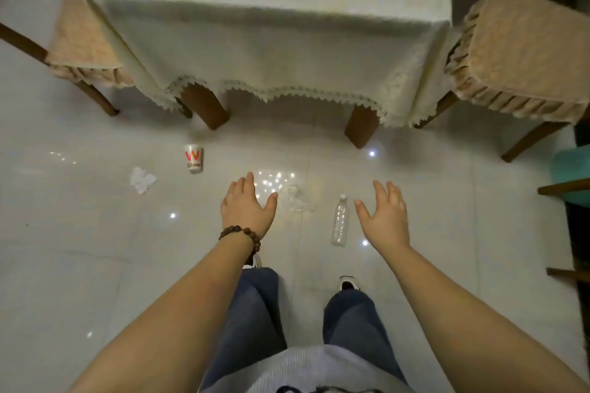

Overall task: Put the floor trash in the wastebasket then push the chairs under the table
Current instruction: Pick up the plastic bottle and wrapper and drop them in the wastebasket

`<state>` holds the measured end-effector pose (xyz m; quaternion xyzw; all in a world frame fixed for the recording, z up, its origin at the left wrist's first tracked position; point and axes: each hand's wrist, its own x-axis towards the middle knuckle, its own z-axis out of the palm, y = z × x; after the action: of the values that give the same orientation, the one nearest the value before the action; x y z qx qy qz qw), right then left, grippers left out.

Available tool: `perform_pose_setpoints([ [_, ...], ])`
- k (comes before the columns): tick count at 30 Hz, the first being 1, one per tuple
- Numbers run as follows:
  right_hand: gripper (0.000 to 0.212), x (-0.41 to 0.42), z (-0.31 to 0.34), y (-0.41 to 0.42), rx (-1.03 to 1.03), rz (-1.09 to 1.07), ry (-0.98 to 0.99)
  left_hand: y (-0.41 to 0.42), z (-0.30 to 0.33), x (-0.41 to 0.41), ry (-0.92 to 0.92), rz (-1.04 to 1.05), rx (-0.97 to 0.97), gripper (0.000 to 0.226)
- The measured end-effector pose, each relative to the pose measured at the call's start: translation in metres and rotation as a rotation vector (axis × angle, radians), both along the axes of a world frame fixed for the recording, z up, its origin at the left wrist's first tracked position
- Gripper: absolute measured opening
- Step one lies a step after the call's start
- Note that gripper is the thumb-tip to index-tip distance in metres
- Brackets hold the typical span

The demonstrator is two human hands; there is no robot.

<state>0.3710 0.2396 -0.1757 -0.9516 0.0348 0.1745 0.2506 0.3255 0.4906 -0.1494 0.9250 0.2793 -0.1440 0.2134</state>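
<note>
Four pieces of trash lie on the floor: cup (193, 158), tissue (142, 180), crumpled plastic (298, 199), bottle (340, 221). Both hands (247, 206) (384, 215) are held empty, fingers apart; the bottle, nearest, should be gripped at mid-body

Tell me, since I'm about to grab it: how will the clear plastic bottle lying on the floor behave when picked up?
The plastic bottle looks empty and see-through, so probably very light. It lies on its side on glossy tile, so a nudge may roll or slide it. Its thin walls would likely dent under a firm grip.
</note>
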Motion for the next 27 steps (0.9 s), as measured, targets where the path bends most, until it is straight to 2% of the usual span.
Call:
perform_pose_setpoints([
  [9, 0.064, -0.024, -0.069, 0.058, -0.045, -0.262, 0.055, 0.076, -0.073, 0.037, 0.108, -0.335, 0.019, 0.072],
  [15, 0.06, -0.039, -0.148, 0.062, -0.052, -0.31, 0.07, 0.069, -0.153, 0.034, 0.161, -0.312, -0.036, 0.072],
  [22, 0.063, -0.036, -0.31, 0.041, -0.07, -0.259, 0.104, 0.04, -0.32, 0.03, 0.258, -0.385, -0.047, 0.067],
  [27, 0.068, -0.025, -0.45, 0.031, -0.075, -0.24, 0.124, 0.019, -0.467, 0.044, 0.307, -0.334, -0.055, 0.081],
])
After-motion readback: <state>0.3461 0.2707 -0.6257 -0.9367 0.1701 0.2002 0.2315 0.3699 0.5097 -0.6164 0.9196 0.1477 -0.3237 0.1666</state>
